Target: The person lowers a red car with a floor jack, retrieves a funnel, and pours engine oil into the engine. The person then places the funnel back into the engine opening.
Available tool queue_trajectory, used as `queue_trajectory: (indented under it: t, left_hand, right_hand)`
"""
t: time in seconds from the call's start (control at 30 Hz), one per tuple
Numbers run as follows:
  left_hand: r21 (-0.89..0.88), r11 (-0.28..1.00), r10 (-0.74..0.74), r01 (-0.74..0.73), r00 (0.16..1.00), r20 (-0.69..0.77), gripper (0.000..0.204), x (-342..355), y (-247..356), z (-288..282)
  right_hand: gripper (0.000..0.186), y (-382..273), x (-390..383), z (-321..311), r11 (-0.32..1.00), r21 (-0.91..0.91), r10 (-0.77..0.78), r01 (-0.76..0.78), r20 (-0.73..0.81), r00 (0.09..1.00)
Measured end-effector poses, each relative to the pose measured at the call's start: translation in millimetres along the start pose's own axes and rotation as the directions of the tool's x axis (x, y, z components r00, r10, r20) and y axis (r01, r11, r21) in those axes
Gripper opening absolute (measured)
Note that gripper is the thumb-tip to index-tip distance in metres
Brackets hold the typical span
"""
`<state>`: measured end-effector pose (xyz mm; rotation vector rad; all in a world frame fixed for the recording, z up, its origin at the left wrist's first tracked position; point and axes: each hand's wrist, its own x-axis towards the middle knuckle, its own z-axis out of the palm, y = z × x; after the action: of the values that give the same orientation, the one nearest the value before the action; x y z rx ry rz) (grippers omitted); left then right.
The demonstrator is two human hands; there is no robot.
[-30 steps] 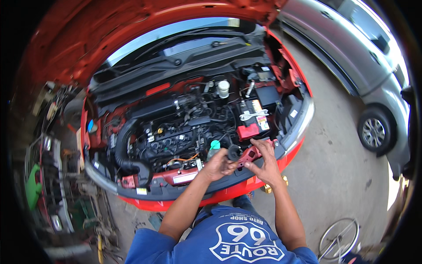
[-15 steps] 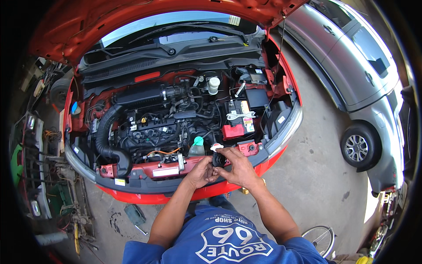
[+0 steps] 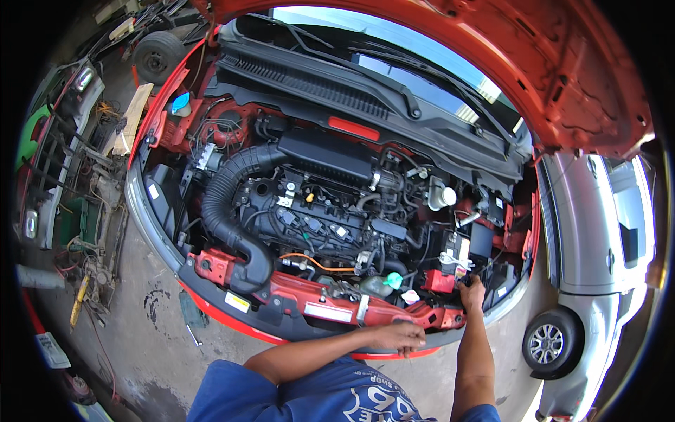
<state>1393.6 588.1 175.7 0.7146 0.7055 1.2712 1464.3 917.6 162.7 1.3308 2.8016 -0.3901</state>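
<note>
My left hand (image 3: 406,338) is over the front edge of the red car's engine bay, its fingers curled together. Whether anything is in it is hidden. Farther right, my right hand (image 3: 473,292) reaches in beside the battery (image 3: 453,252) and its red terminal cover (image 3: 438,281). Its fingers close on a small dark object (image 3: 465,280), partly covered by them. Left of that cover stand a pinkish-white cap (image 3: 410,297) and a translucent reservoir (image 3: 375,285) with a green cap (image 3: 393,280). The engine (image 3: 302,218) lies farther left, with a dark round opening (image 3: 262,188) on top.
The raised red hood (image 3: 534,63) hangs over the upper right. A ribbed black air hose (image 3: 228,190) curves along the engine's left. A silver vehicle (image 3: 583,225) is parked at right. Loose car parts and a wheel (image 3: 159,58) lie at left; a dark tool case (image 3: 193,309) sits on the floor.
My hands were together around a black object at the front edge; they are now apart. The right has moved to the battery's side. My view has turned and shifted left.
</note>
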Motion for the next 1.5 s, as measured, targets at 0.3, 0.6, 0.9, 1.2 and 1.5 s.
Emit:
queue_trajectory:
  t: [0.3,0.6,0.9,1.2,1.5]
  left_hand:
    - [0.063,0.988,0.147,-0.144,0.989,-0.031,0.020,6,-18,6]
    - [0.091,0.990,0.115,-0.111,0.993,-0.041,0.018,0,-10,7]
    - [0.188,0.982,-0.012,0.034,0.994,-0.113,0.014,-16,5,4]
    - [0.529,0.826,-0.166,0.195,0.981,-0.102,0.013,13,24,33]
    - [0.780,0.360,-0.601,0.512,0.767,-0.226,0.013,33,-181,76]
  right_hand:
    - [0.063,-10,2,8,0.981,0.177,0.062,-0.073,0.067,0.996]
    - [0.070,20,-48,-39,0.940,0.315,0.145,-0.133,-0.015,0.989]
    - [0.084,130,-249,-57,0.786,0.578,0.501,-0.220,-0.387,0.774]
    - [0.060,120,-648,109,0.321,0.182,0.805,-0.929,0.464,0.369]
    - [0.058,47,-918,366,0.703,0.052,0.258,-0.709,0.910,0.323]
